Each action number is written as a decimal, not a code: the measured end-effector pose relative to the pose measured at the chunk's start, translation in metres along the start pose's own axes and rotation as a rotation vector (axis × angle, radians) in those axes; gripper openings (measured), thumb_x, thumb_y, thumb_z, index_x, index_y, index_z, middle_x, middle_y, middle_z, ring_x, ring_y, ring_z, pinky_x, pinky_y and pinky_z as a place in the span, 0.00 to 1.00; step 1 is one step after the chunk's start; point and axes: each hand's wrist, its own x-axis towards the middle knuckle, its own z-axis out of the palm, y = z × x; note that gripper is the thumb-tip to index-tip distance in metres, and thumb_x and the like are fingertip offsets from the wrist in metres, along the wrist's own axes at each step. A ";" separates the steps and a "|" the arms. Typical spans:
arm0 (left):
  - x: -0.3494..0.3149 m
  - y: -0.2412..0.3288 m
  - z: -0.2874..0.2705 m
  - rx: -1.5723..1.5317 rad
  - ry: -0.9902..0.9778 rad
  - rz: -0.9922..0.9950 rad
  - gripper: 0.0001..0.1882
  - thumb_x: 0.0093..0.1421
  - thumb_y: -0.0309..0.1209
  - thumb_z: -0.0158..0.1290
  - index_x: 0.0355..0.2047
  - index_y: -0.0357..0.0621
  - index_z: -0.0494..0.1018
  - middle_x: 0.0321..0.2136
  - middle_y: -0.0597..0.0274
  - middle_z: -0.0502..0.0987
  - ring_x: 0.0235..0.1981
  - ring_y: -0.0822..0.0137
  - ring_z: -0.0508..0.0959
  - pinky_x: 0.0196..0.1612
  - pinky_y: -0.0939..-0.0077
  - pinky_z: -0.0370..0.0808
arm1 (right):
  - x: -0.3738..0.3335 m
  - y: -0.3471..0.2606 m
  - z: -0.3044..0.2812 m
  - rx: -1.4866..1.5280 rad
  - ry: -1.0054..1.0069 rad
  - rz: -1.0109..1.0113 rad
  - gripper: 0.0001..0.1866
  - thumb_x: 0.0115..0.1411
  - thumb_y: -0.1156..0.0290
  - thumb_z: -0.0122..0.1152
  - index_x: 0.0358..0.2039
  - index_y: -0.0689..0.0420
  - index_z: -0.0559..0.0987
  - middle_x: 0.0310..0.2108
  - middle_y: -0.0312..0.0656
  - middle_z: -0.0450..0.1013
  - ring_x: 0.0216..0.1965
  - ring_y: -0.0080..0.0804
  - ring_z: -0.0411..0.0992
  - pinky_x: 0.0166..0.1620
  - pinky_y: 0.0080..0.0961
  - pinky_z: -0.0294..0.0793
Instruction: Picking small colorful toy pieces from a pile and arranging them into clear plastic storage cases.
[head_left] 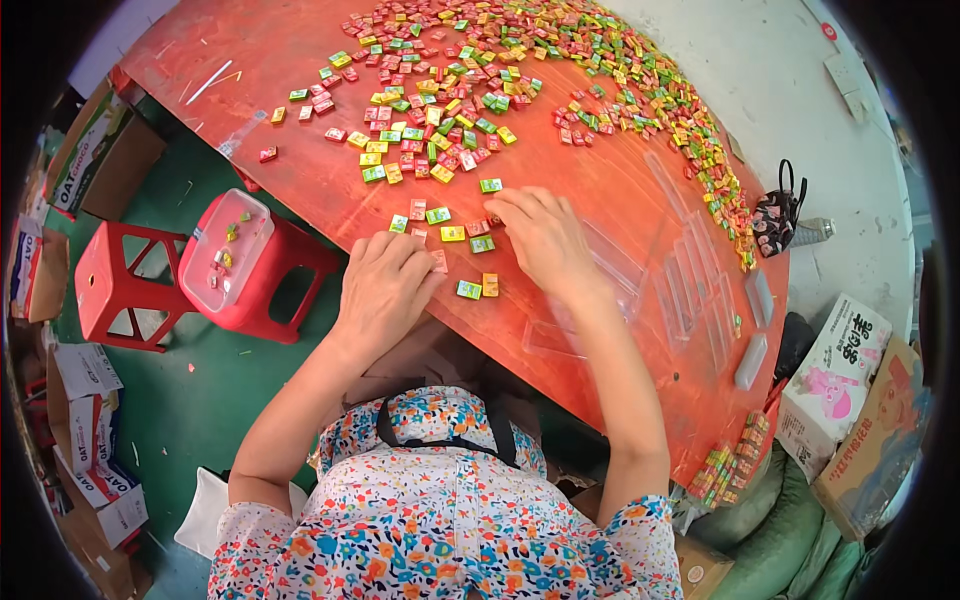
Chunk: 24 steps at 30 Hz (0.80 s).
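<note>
I see my left hand (385, 285) resting palm down, fingers together, on the red desk (300, 180), gripping nothing; my right hand (545, 238) likewise, fingertips touching small coloured candy packets (468, 235) scattered between and just ahead of both

Glossy wrapped candies (455, 233); worn red-painted table (590, 180); clear plastic trays (690, 280).

Both hands (385, 285) (545, 235) rest among small candies (468, 289) (red table (300, 170)).
</note>
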 end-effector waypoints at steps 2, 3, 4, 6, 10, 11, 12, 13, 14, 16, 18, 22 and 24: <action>-0.002 -0.004 -0.001 -0.018 0.053 0.070 0.13 0.54 0.33 0.62 0.39 0.45 0.75 0.40 0.64 0.75 0.42 0.61 0.73 0.44 0.65 0.67 | 0.005 0.008 0.008 -0.093 0.026 -0.098 0.19 0.55 0.76 0.61 0.49 0.54 0.78 0.43 0.38 0.77 0.50 0.37 0.71 0.52 0.37 0.69; -0.004 -0.002 -0.001 -0.016 0.049 0.062 0.13 0.54 0.33 0.62 0.39 0.45 0.75 0.40 0.64 0.75 0.42 0.61 0.73 0.44 0.65 0.67 | 0.004 0.007 0.008 -0.087 0.021 -0.101 0.19 0.55 0.76 0.61 0.49 0.54 0.78 0.43 0.38 0.77 0.50 0.37 0.71 0.52 0.37 0.69; -0.003 0.001 -0.001 -0.039 0.048 0.045 0.13 0.54 0.32 0.61 0.39 0.45 0.75 0.40 0.64 0.75 0.42 0.61 0.73 0.44 0.65 0.68 | 0.002 0.007 0.007 -0.072 0.027 -0.088 0.19 0.55 0.76 0.61 0.48 0.54 0.78 0.42 0.38 0.77 0.48 0.38 0.71 0.51 0.37 0.69; 0.000 0.007 0.001 -0.066 0.045 0.025 0.13 0.54 0.31 0.61 0.40 0.45 0.75 0.40 0.65 0.75 0.42 0.62 0.73 0.44 0.65 0.68 | -0.002 0.004 0.000 -0.058 0.029 -0.074 0.18 0.55 0.76 0.61 0.48 0.55 0.79 0.41 0.39 0.77 0.47 0.38 0.71 0.50 0.37 0.69; 0.009 0.005 0.001 0.002 0.009 0.093 0.15 0.53 0.29 0.59 0.42 0.44 0.75 0.40 0.65 0.75 0.42 0.63 0.73 0.43 0.66 0.69 | -0.030 -0.024 -0.023 0.084 0.090 0.037 0.18 0.54 0.75 0.62 0.47 0.56 0.78 0.39 0.41 0.76 0.42 0.40 0.72 0.47 0.38 0.70; 0.009 0.003 0.001 0.020 -0.026 0.108 0.15 0.53 0.28 0.59 0.43 0.44 0.75 0.41 0.65 0.76 0.42 0.63 0.73 0.43 0.67 0.69 | -0.039 -0.032 -0.026 0.147 0.062 0.055 0.17 0.54 0.75 0.62 0.47 0.56 0.78 0.38 0.41 0.76 0.41 0.41 0.72 0.46 0.38 0.71; 0.008 0.002 0.001 0.018 -0.027 0.109 0.15 0.53 0.28 0.59 0.43 0.44 0.75 0.41 0.65 0.76 0.42 0.63 0.73 0.43 0.67 0.69 | -0.048 -0.041 -0.028 0.147 0.062 0.057 0.17 0.54 0.75 0.62 0.47 0.56 0.78 0.38 0.41 0.76 0.41 0.41 0.72 0.46 0.38 0.71; 0.006 0.001 0.001 0.016 -0.008 0.114 0.15 0.53 0.28 0.59 0.42 0.44 0.76 0.40 0.65 0.76 0.42 0.63 0.74 0.43 0.67 0.69 | -0.055 -0.053 -0.028 0.217 0.029 0.070 0.17 0.54 0.74 0.63 0.46 0.57 0.78 0.37 0.41 0.76 0.40 0.41 0.72 0.45 0.38 0.71; 0.004 -0.001 0.001 0.016 0.010 0.118 0.15 0.53 0.28 0.59 0.42 0.44 0.76 0.40 0.65 0.76 0.41 0.63 0.74 0.43 0.67 0.70 | -0.056 -0.062 -0.026 0.290 -0.003 0.081 0.16 0.55 0.73 0.64 0.45 0.57 0.78 0.36 0.41 0.76 0.39 0.41 0.73 0.44 0.38 0.72; 0.005 -0.002 0.000 0.004 -0.007 0.121 0.15 0.52 0.27 0.59 0.42 0.44 0.77 0.40 0.64 0.76 0.41 0.63 0.74 0.43 0.66 0.70 | -0.055 -0.077 -0.022 0.323 0.027 0.108 0.15 0.54 0.71 0.65 0.44 0.57 0.79 0.36 0.42 0.76 0.39 0.41 0.73 0.43 0.38 0.72; 0.005 -0.004 -0.004 -0.001 -0.021 0.123 0.15 0.52 0.26 0.58 0.42 0.43 0.77 0.40 0.64 0.76 0.41 0.62 0.74 0.43 0.66 0.70 | -0.045 -0.087 -0.016 0.301 0.074 0.157 0.17 0.53 0.65 0.69 0.40 0.58 0.79 0.35 0.41 0.75 0.38 0.41 0.72 0.42 0.38 0.72; 0.001 -0.013 -0.005 -0.162 -0.042 0.084 0.18 0.53 0.24 0.59 0.45 0.40 0.76 0.43 0.57 0.77 0.40 0.55 0.76 0.43 0.61 0.75 | -0.021 -0.086 -0.002 0.139 0.090 0.155 0.18 0.52 0.64 0.70 0.40 0.58 0.78 0.35 0.41 0.74 0.39 0.42 0.71 0.43 0.38 0.71; -0.001 -0.013 -0.007 -0.243 -0.035 0.057 0.18 0.53 0.24 0.60 0.46 0.40 0.76 0.44 0.55 0.77 0.40 0.54 0.76 0.44 0.60 0.76 | -0.020 -0.086 -0.001 0.128 0.016 0.171 0.18 0.51 0.65 0.71 0.41 0.58 0.78 0.37 0.41 0.73 0.40 0.42 0.70 0.43 0.38 0.70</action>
